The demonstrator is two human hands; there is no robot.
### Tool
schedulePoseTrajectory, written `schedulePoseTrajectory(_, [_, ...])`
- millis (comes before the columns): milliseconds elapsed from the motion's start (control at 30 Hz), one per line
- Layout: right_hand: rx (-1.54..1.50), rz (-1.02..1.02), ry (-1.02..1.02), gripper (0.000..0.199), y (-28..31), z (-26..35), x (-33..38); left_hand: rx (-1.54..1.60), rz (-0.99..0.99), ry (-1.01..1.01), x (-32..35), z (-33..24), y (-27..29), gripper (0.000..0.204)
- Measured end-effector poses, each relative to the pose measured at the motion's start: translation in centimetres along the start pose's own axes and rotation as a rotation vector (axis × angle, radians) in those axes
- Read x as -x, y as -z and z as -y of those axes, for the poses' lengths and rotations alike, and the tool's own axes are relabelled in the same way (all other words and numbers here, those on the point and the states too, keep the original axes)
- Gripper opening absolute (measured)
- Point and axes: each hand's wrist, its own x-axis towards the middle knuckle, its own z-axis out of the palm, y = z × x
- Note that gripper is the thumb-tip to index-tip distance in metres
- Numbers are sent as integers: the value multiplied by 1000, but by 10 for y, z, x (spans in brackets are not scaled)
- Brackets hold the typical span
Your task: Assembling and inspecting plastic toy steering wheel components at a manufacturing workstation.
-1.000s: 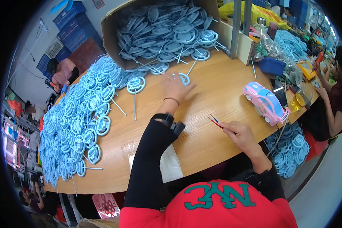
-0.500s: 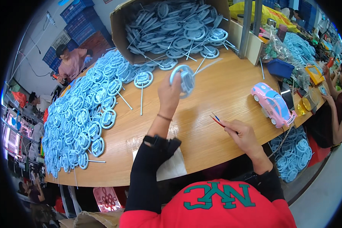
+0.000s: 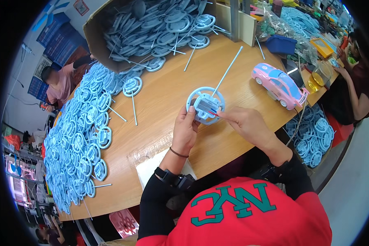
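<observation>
My left hand [image 3: 185, 131] holds a light blue toy steering wheel [image 3: 205, 105] with a long thin stick pointing up to the right, lifted above the wooden table [image 3: 168, 98]. My right hand [image 3: 242, 123] pinches a small red-tipped tool against the grey middle of the wheel. Both forearms in black sleeves come in from below, with a dark band on the left wrist.
A cardboard box [image 3: 110, 53] full of blue wheels lies tipped at the back. Several more wheels [image 3: 80, 139] cover the table's left side. A pink toy car [image 3: 279, 85] stands on the right. White sheet [image 3: 151, 170] near me. Other people sit at the left [image 3: 59, 84] and right [image 3: 356, 82].
My left hand picked a wheel off the table near the box and carried it toward me. My right hand moved up from the table with its small tool to meet the wheel.
</observation>
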Motion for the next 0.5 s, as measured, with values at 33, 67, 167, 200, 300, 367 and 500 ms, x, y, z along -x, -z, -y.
schedulePoseTrajectory(33, [3,-11,-3,27,0,1,0,1,-3,-8,1,1,-1,31])
schedulePoseTrajectory(67, [5,-21,-6,25,-1,2,-1,3,-8,-17,2,2,-4,30])
schedulePoseTrajectory(167, [11,-48,1,26,-1,7,-4,30,-6,-25,5,3,-14,32])
schedulePoseTrajectory(200, [14,-57,5,27,-1,8,-5,42,-3,-24,6,3,-17,33])
schedulePoseTrajectory(300, [44,-64,34,32,0,8,-4,110,84,55,5,-6,-15,41])
schedulePoseTrajectory(367, [35,-88,45,36,-8,4,-1,107,69,83,5,-6,-15,43])
schedulePoseTrajectory(500, [32,-104,57,31,-17,7,1,6,-15,143,9,-4,-12,43])
